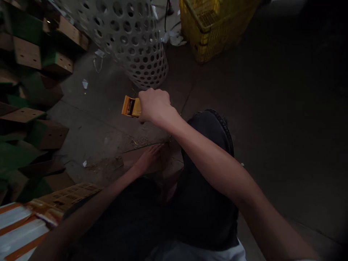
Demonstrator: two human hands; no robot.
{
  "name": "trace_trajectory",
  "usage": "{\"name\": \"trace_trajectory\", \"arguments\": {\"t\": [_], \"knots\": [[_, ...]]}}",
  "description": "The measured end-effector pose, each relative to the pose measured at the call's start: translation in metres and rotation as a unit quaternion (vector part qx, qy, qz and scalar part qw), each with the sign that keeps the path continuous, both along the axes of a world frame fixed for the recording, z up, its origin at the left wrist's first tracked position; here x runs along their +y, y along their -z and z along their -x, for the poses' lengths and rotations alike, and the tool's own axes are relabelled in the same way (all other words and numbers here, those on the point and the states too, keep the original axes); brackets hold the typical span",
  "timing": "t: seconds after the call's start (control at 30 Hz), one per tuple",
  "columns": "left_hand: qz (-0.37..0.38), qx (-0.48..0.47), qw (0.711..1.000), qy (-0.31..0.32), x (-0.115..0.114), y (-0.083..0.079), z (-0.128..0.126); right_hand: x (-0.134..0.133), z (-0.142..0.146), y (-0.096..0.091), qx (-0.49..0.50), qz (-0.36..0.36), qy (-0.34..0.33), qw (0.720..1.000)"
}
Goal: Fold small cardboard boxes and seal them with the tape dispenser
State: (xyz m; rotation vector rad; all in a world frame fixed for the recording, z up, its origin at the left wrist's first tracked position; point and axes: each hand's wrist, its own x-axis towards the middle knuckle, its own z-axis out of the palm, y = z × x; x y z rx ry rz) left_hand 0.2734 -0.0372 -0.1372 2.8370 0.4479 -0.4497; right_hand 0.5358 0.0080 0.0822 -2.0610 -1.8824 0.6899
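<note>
My right hand (pixel 154 107) is closed in a fist around an orange plastic tape dispenser (pixel 131 107), which juts out beyond my fingers; my left hand (pixel 149 158) lies spread on a cardboard sheet (pixel 129 159); a perforated white basket (pixel 136 43) stands just past my right hand.

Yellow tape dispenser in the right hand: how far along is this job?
Seemingly done: the green-sided cardboard pieces heaped at the left. In hand: the right hand grips the yellow tape dispenser, and the left hand rests on a flat piece of cardboard. Left: that cardboard perhaps, as no tape shows on it from here; how much remains cannot be told.
</note>
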Motion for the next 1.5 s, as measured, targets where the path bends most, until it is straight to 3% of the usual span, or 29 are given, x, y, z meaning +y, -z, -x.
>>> {"name": "trace_trajectory", "arguments": {"t": [0.17,0.33,0.57,0.83,1.3,1.5], "knots": [[-0.107,0.121,0.975,-0.152,-0.054,-0.022,0.031,0.004,0.01,0.002,-0.022,0.002,-0.002,1.0],[-0.096,0.139,0.963,-0.211,-0.093,-0.017,0.024,0.007,0.02,0.002,-0.044,0.014,-0.013,0.999],[-0.111,0.114,0.961,-0.226,-0.096,0.001,0.028,0.015,0.03,0.008,-0.071,0.014,-0.034,0.997],[-0.074,0.081,0.952,-0.286,-0.093,0.005,0.032,0.014,0.038,0.011,-0.108,0.029,-0.037,0.993],[-0.052,0.085,0.941,-0.325,-0.085,0.007,0.035,0.015,0.07,0.021,-0.143,0.064,-0.089,0.984],[-0.024,0.02,0.947,-0.32,-0.089,0.017,0.039,0.016,0.081,0.02,-0.153,0.072,-0.1,0.981]]}}
